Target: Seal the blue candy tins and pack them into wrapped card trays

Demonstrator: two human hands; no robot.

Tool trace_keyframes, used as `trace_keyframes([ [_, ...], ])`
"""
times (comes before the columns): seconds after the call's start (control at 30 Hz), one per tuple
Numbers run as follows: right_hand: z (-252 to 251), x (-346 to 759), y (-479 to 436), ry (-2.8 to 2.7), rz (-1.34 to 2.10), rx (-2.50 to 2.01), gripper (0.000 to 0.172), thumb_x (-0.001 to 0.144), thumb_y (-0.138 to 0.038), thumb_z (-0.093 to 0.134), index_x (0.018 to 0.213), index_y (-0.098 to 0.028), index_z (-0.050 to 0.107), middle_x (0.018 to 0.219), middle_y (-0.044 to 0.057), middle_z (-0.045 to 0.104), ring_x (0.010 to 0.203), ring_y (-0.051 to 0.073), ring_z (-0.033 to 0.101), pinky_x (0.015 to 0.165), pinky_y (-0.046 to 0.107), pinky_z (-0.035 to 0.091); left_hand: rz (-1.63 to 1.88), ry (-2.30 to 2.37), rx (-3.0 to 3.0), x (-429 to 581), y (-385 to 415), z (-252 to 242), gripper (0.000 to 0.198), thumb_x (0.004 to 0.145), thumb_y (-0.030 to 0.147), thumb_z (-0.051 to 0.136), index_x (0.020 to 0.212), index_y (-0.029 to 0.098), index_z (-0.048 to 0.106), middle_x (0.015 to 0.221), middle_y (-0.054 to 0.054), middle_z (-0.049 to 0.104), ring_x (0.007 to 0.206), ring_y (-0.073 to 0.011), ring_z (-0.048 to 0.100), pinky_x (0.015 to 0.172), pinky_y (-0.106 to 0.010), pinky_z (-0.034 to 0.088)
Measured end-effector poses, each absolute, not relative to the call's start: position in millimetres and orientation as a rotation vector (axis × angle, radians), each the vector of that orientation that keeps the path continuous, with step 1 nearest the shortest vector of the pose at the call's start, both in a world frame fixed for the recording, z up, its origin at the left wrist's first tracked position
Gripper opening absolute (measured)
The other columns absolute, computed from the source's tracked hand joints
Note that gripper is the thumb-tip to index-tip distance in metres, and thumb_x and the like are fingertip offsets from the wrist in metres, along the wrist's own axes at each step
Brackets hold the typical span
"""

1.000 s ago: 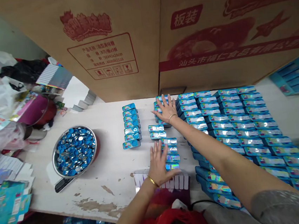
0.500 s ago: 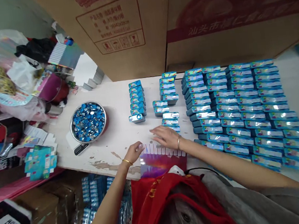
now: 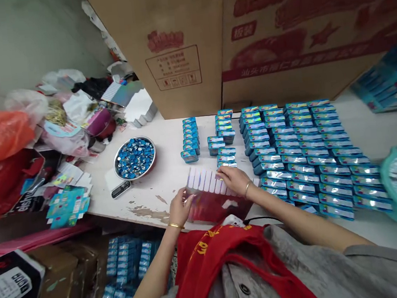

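Observation:
A shiny, reflective sticker sheet [image 3: 209, 204] with a row of pale strip labels lies at the table's front edge. My left hand [image 3: 179, 209] grips its left edge between thumb and fingers. Over the labels, my right hand [image 3: 235, 180] has its fingertips pinched on what looks like a small label; the fingers partly cover it. Just beyond the sheet stands a short row of small blue boxes [image 3: 226, 152]. Another row of blue boxes [image 3: 191, 139] is further left, its nearest box [image 3: 189, 156] slightly apart.
Many blue boxes [image 3: 293, 151] fill the right side in rows. A metal bowl [image 3: 155, 160] of blue and silver round pieces sits left, on a small scale [image 3: 121, 189]. Large cartons [image 3: 186, 98] stand behind. A turquoise basket [image 3: 385, 173] is far right.
My right hand has closed from spread fingers to a pinch over the labels. My left hand now grips the sheet's edge, which appears raised. The whole view has shifted.

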State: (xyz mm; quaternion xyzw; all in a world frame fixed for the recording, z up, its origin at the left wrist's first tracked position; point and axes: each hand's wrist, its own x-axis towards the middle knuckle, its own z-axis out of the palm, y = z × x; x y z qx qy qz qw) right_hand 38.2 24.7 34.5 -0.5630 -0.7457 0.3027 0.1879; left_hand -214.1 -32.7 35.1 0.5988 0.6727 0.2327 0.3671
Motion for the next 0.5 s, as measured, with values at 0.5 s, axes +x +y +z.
trace_keyframes([
  [0.5,122,-40,21,-2.069,0.324,-0.933,0.079,0.075,-0.067,0.057,0.133,-0.016,0.044,0.121,0.016,0.063,0.113,0.029,0.056,0.096,0.045,0.044,0.751,1.564,1.911,-213,-1,204,0.026,0.066,0.056,0.064,0.078,0.032,0.067,0.083,0.005,0.071,0.077,-0.0199,0.064,0.066,-0.032,0.055],
])
